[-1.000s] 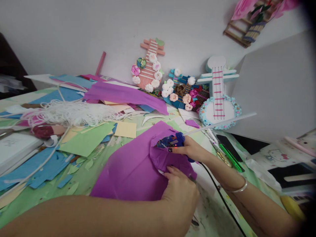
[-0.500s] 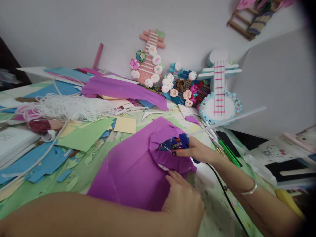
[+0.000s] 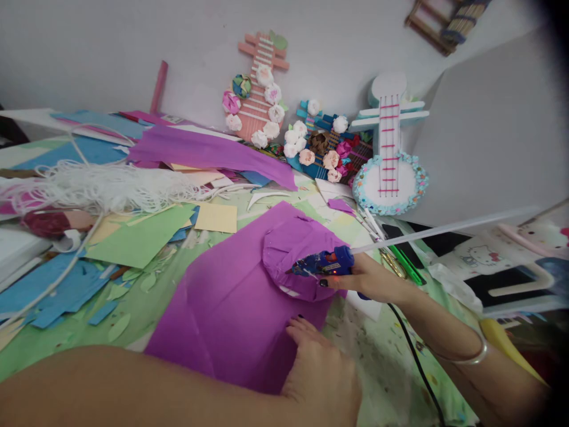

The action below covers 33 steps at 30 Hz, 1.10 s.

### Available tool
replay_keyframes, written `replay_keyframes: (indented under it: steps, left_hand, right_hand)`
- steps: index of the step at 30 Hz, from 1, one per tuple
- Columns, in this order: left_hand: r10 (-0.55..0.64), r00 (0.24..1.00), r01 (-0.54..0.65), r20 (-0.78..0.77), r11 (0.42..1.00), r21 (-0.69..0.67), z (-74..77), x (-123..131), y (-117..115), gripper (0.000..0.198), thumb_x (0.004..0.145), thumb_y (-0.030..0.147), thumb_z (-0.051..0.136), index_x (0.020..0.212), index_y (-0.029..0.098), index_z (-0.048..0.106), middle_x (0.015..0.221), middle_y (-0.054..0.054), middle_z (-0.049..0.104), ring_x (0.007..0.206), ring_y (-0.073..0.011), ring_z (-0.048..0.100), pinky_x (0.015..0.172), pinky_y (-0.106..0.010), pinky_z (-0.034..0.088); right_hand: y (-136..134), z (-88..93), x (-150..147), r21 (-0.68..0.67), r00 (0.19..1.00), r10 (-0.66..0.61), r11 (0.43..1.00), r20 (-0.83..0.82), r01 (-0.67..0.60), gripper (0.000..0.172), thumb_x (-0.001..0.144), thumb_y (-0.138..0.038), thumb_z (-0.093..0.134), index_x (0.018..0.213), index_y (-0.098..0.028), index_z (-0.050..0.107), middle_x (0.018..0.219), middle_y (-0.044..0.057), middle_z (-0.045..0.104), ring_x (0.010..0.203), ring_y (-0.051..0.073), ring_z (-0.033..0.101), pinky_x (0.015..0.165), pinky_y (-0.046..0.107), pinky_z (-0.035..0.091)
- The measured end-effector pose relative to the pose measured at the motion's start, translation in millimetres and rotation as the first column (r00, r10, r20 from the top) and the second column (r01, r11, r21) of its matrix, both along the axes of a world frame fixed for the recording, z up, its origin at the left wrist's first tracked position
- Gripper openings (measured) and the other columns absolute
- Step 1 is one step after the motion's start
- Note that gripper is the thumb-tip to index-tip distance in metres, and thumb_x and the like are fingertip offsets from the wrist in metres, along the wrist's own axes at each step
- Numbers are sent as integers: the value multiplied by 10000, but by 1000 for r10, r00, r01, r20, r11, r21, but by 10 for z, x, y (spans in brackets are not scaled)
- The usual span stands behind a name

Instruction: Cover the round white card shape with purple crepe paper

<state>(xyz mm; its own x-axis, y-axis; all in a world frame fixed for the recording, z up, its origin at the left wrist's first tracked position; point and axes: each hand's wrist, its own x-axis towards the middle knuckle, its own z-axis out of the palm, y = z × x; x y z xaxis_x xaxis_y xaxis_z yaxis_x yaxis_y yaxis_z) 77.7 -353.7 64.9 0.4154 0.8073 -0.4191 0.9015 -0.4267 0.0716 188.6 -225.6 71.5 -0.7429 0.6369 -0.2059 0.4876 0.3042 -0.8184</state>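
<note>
My right hand (image 3: pixel 377 276) is closed around a blue hot glue gun (image 3: pixel 328 261) with a small lit red light and a long clear glue stick out of its back. Its nozzle points left, over a rounded piece covered in purple paper (image 3: pixel 288 236). That piece lies on a larger purple sheet (image 3: pixel 217 302), and a strip of white shows at its near edge. My left hand (image 3: pixel 323 365) rests on the sheet's near right part, fingers stretched out, apart from the covered piece. Whether the nozzle touches the paper I cannot tell.
Decorated guitar shapes, one pink (image 3: pixel 262 112) and one white and light blue (image 3: pixel 390 178), lean against the wall. Tangled white cord (image 3: pixel 102 187) and blue paper scraps (image 3: pixel 66 290) lie at left. A green cutter (image 3: pixel 409 267) lies at right; the glue gun's black cable (image 3: pixel 418 362) runs toward me.
My left hand has drawn back from the covered piece's edge toward me. The glue gun in my right hand has shifted slightly right over the piece. The view has also shifted a little.
</note>
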Motion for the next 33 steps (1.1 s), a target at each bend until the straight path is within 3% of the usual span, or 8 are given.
replay_keyframes:
  steps: [9,14,18,24,28,33]
  left_hand:
    - [-24,999,29,-44,994,106,-43,9,-42,396,887,156,393,1221,32,568,1276,-318,456,1152,-425,511,770,-492,521]
    - [127,986,-104,-104,975,199,-158,16,-31,426,882,94,345,1255,15,535,1303,-313,432,1210,-408,458,853,-520,483]
    - [208,977,-189,-56,953,235,-260,8,0,400,894,167,410,1254,62,551,1316,-305,434,1234,-419,426,866,-555,457]
    - [250,966,-224,-63,934,279,-367,28,3,444,828,283,584,1213,65,562,1286,-338,457,1218,-453,434,870,-595,420]
    - [230,972,-212,-40,942,258,-350,22,13,520,776,337,649,1206,58,564,1275,-352,461,1209,-470,436,875,-602,407]
    - [206,978,-195,-41,963,183,-298,-3,17,601,752,396,674,1226,47,555,1286,-364,436,1222,-473,418,914,-597,370]
  right_hand:
    - [-204,43,275,-52,996,-91,994,-2,91,381,781,-407,637,1096,-195,664,976,32,691,851,172,618,761,271,512]
    - [-263,12,266,-73,994,-106,992,-28,104,385,771,-405,643,1094,-196,663,958,23,690,848,178,615,780,287,511]
    - [-285,-10,202,-90,984,-169,982,-55,163,400,741,-426,656,1036,-157,668,941,49,684,852,200,613,769,314,517]
    - [-266,-33,158,-128,970,-226,968,-93,214,342,716,-376,678,980,-159,662,889,38,677,819,189,609,761,314,514]
    - [-276,-46,145,-138,966,-233,966,-110,217,348,701,-394,691,967,-172,656,913,42,677,867,209,608,790,335,515]
    - [-305,-119,138,-121,971,-205,974,-127,190,292,732,-390,674,905,-156,652,837,35,654,764,172,588,703,289,511]
